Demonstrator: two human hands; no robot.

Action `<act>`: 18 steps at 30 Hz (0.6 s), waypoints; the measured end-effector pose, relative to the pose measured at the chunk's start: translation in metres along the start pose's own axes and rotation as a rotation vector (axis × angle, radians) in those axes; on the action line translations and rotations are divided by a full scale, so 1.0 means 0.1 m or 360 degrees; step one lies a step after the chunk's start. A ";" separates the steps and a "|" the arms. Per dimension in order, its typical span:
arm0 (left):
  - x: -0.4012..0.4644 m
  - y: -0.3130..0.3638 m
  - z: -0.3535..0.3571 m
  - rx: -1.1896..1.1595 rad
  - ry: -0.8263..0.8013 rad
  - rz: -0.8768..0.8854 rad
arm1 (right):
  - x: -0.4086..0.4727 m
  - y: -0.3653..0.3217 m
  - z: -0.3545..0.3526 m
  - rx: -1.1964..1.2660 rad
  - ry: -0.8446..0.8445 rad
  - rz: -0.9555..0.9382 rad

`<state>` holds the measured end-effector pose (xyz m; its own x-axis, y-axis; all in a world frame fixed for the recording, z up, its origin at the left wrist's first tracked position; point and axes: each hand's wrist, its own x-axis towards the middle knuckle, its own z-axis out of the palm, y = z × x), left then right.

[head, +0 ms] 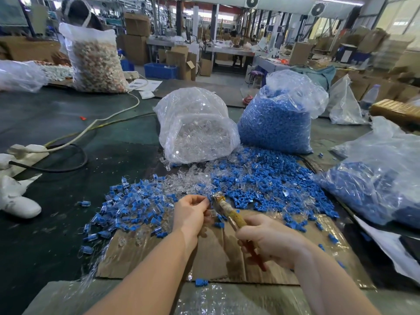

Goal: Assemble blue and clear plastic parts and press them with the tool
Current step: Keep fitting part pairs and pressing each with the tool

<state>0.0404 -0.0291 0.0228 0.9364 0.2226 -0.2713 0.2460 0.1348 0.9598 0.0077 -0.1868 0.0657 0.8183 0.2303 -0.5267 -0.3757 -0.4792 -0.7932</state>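
A large factory hall is stretching away behind the dark green tabletop [68, 114]. Stacked cardboard boxes [136, 37] are standing at the left and along the right side, with a blue crate [160, 70] sitting on the floor between them. Long workbenches [229, 51] are running across the middle distance. Round fans [252, 1] are hanging overhead, and daylight seems to be coming through glazed panels [400, 14] at the far right.

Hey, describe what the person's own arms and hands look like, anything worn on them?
Both forearms are bare as far as the picture shows: no sleeves, gloves or wristbands in view. The left hand and right hand show no rings or watch that I can make out. Fingernails are too small to judge.
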 end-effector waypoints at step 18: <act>0.03 0.08 0.06 -0.0002 0.0164 0.0014 | 0.00 0.02 -0.03 -0.0122 -0.0058 0.0046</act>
<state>0.0462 -0.0331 0.0297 0.9078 0.3222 -0.2687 0.2374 0.1334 0.9622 0.0081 -0.1899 0.0651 0.7907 0.2456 -0.5608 -0.3633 -0.5490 -0.7527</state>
